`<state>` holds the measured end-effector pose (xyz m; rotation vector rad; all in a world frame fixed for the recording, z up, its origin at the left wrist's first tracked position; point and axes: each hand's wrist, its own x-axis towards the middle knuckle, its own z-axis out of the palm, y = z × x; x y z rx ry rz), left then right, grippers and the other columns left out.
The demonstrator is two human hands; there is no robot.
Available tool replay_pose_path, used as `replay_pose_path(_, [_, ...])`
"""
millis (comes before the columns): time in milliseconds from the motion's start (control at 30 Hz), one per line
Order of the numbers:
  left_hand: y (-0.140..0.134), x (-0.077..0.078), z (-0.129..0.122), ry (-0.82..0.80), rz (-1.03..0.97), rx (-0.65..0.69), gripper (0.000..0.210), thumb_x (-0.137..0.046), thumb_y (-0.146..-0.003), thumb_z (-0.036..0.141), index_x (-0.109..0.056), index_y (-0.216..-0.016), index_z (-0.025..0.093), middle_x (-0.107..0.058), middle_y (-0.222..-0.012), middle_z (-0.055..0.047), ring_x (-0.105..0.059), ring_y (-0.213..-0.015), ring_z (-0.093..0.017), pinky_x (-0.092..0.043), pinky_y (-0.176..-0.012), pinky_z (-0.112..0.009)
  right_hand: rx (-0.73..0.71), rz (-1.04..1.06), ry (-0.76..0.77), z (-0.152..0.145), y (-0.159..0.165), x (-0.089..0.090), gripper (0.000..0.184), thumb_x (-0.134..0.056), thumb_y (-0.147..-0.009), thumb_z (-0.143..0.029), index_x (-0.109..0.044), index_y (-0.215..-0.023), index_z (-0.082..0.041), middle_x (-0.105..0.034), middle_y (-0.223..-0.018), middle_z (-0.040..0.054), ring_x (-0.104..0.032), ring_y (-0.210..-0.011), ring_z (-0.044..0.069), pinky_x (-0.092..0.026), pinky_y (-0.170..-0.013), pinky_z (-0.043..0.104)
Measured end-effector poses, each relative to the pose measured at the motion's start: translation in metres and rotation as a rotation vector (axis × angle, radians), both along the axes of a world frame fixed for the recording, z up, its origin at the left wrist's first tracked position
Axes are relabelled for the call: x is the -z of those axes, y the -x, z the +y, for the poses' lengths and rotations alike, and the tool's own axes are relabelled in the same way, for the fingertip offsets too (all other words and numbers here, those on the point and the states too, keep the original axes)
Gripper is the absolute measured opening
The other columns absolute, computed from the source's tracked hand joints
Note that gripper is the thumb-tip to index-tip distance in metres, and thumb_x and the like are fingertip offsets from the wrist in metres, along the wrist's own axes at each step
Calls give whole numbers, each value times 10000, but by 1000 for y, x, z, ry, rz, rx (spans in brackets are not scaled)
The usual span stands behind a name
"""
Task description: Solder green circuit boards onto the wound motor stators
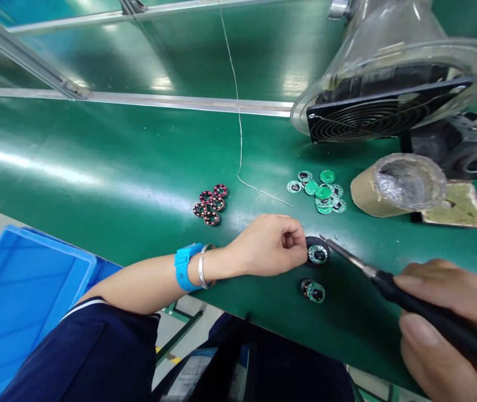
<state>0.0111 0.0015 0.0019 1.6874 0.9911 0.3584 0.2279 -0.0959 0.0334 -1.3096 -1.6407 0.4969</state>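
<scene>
My left hand [270,245] is closed, its thumb and fingertips pinching the left rim of a black round holder [325,261]. In that holder sits a small round green circuit board [318,254] with a dark centre. My right hand [448,329] grips the black handle of a soldering iron [383,282]. The iron's tip reaches the holder's upper right edge; whether it touches is hard to tell. Below the holder lies a coil with a green board on it [314,291]. A thin solder wire [241,145] hangs from above, its free end just above my left hand.
Several copper-wound coils [211,204] are grouped left of centre. Loose round circuit boards [323,192] lie to the right, beside a cardboard tube [372,190], a sponge tray [456,206] and a fume extractor fan [389,111]. A blue bin [24,312] stands at lower left.
</scene>
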Motion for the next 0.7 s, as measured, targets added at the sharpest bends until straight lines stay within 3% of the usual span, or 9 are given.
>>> replay_pose_path(100, [1,-1,1,11,-12,7,64,-579,-748,169,-618,-699,154,-603,-674,29,-540,-578,-62,-425,-536,-189,6,-80,26,2,-3,0,294,-630,-829,-238,-668,-1115,-291,-663,-734,26,-644,-597,193,-505,-508,359])
replay_pose_path(200, [1,-4,1,-17,-16,45,69,-616,-714,161,-609,-782,154,-590,-755,23,-528,-574,-59,-447,-555,-205,123,-98,61,2,1,7,429,-616,-850,-165,-605,-1263,-285,-683,-703,-4,-668,-575,173,-550,-525,323])
replay_pose_path(333, [-1,-5,-2,-210,63,112,302,-723,-681,198,-593,-951,164,-587,-932,-15,-560,-737,-116,-459,-645,-252,220,-114,-45,10,12,22,230,-637,-866,-181,-669,-1078,-262,-696,-674,-33,-658,-531,130,-527,-488,255])
replay_pose_path(400, [-3,-4,-3,-258,94,138,355,-780,-719,317,-601,-982,160,-580,-950,-24,-559,-806,-146,-458,-693,-276,180,-177,-78,16,16,27,119,-681,-847,-199,-671,-958,-240,-720,-725,-23,-675,-573,129,-547,-541,251])
replay_pose_path(467, [-4,-1,-2,-271,83,159,389,-794,-748,404,-618,-984,150,-574,-925,-20,-552,-802,-147,-450,-703,-277,100,-246,-116,22,18,31,136,-708,-828,-193,-655,-948,-228,-735,-799,-9,-679,-620,129,-552,-587,255])
replay_pose_path(700, [-3,1,21,-263,-56,396,263,-765,-810,250,-664,-1023,134,-595,-898,-20,-562,-748,-118,-451,-703,-236,-25,-308,-175,26,22,42,421,-741,-779,-129,-584,-1154,-237,-713,-915,-1,-664,-748,145,-542,-664,289])
